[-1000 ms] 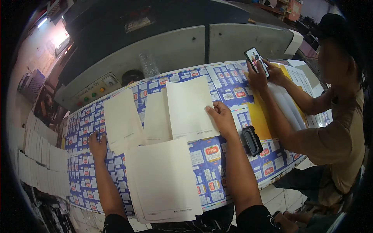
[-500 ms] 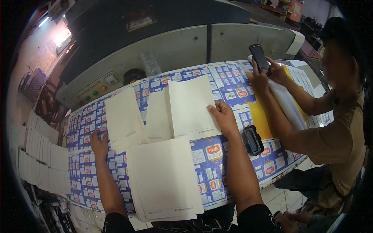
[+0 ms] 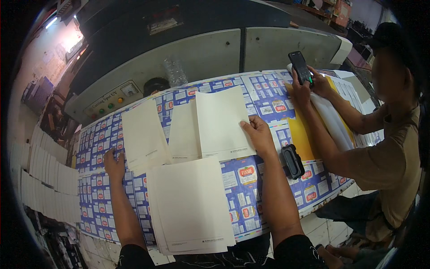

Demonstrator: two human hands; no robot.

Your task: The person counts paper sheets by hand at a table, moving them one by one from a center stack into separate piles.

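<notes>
Right fingers (image 3: 246,127) on sheet (image 3: 222,124) — black case (image 3: 287,159) nearby

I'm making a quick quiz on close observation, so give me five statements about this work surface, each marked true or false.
1. The right hand grips a pale sheet at its right edge. True.
2. The left hand is holding a phone. False: the left hand holds nothing; another person's hands hold the phone.
3. A black oblong object lies to the right of the right forearm. True.
4. The near stack is bright red. False: the near stack is off-white.
5. Something flat and yellow lies to the right of the right hand. True.
</notes>
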